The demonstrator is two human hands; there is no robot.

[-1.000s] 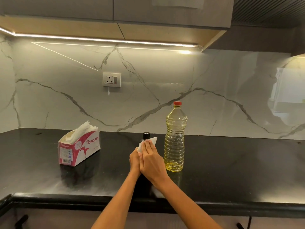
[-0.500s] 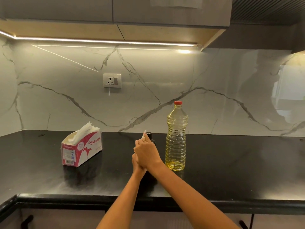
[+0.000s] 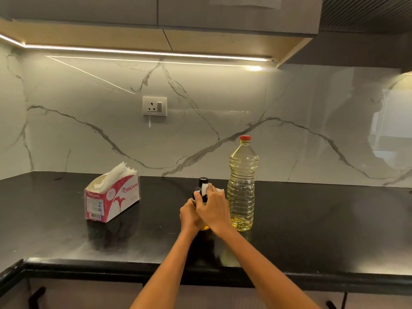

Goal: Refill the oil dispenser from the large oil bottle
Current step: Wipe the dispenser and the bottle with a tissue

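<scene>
Oil dispenser (image 3: 202, 188) stood upright on the black desk (image 3: 312, 219), just left of the large oil bottle (image 3: 242, 186), black cap showing above the hands. Left hand (image 3: 189, 216) wrapped around its lower body, fingers curled. Right hand (image 3: 213, 208) pressed a white tissue (image 3: 206, 188) against its neck, fingers curled over it. Large oil bottle upright, red-capped, yellow oil low in it. Well to the left, an open tissue box (image 3: 112, 200) with white sheets sticking up.

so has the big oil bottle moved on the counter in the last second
No. The large oil bottle stands in the same place against the grey vein in the marble wall behind it.
</scene>
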